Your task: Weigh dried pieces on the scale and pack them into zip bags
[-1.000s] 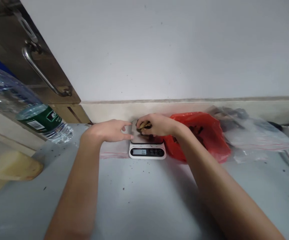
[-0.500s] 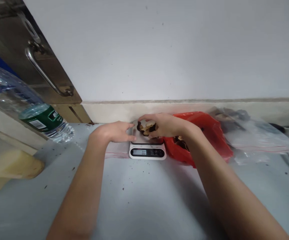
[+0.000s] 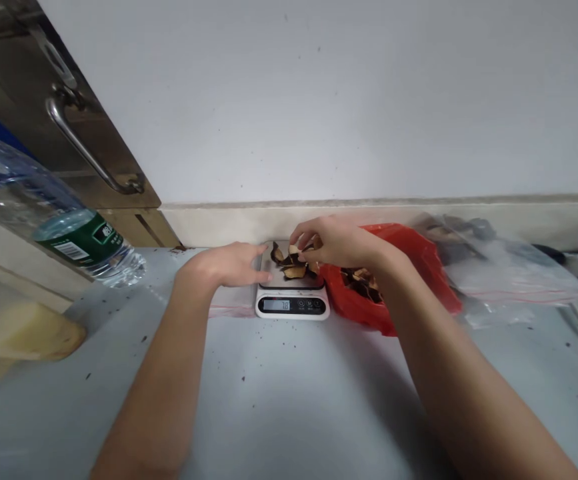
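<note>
A white digital kitchen scale (image 3: 265,308) stands near the wall, its display showing what looks like 7.8. Curled dried slices (image 3: 295,272), dark at the rim and pale brown inside, lie loosely on its metal plate. Over the right part of the plate, my right hand (image 3: 326,241) pinches a pale dried slice (image 3: 294,249) between thumb and fingers, just above the others. My left hand (image 3: 236,263) is at the scale's left edge, thumb and fingers apart, holding nothing. Right of the scale, an open red plastic bag (image 3: 433,280) contains more of these slices, partly hidden by my right forearm.
Clear zip bags (image 3: 513,273) lie on the right, one with dark contents. Another flat clear bag (image 3: 231,303) is left of the scale. A water bottle (image 3: 89,233) and a plastic container (image 3: 29,327) are at the left. Small dark crumbs dot the grey tabletop (image 3: 269,413).
My right hand has loosened and lifted slightly to the right, leaving several dried slices spread on the plate. The display went from 0.0 to about 7.8. My left hand has stayed put.
</note>
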{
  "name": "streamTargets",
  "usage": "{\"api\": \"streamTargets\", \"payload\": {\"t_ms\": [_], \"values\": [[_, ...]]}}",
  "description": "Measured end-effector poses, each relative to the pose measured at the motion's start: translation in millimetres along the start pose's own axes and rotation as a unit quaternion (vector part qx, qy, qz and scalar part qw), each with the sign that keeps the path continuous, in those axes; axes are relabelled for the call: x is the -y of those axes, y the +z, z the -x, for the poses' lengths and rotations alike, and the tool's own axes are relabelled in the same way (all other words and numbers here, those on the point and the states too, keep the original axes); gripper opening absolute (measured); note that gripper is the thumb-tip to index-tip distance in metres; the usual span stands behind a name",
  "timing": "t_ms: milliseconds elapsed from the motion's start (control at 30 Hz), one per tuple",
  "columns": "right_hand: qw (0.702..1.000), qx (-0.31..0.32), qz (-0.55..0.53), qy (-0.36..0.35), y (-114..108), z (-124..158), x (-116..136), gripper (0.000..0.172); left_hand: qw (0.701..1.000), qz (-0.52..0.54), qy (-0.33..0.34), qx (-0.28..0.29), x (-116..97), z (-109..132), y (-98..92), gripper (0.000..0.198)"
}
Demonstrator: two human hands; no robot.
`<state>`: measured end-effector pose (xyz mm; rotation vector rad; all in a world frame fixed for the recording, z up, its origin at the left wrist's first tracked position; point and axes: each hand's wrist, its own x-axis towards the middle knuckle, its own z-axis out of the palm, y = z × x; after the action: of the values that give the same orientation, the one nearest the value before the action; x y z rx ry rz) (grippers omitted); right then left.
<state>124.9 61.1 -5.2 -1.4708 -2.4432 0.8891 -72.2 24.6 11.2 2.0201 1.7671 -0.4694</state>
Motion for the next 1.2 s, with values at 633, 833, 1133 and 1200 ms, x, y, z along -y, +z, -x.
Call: {"api": "streamTargets", "payload": {"t_ms": [633,833,1133,1200], "values": [[0.97,0.063,0.154,0.177,-43,43,-14,0.018,0.994,0.026,-0.053,0.089,39,-1,-1.5,0.077],[0.963,-0.011,0.146,0.225,-36,46,8,0.013,0.992,0.054,-0.045,0.1,46,-10,4.2,0.048],[0.993,-0.076,0.039,0.079,2,14,17,0.013,0.998,0.055,-0.028,0.008,61,4,-3.5,0.037],[0.997,-0.077,-0.01,0.026,7,12,18,0.019,0.994,0.087,-0.026,-0.061,58,13,-8.8,0.034]]}}
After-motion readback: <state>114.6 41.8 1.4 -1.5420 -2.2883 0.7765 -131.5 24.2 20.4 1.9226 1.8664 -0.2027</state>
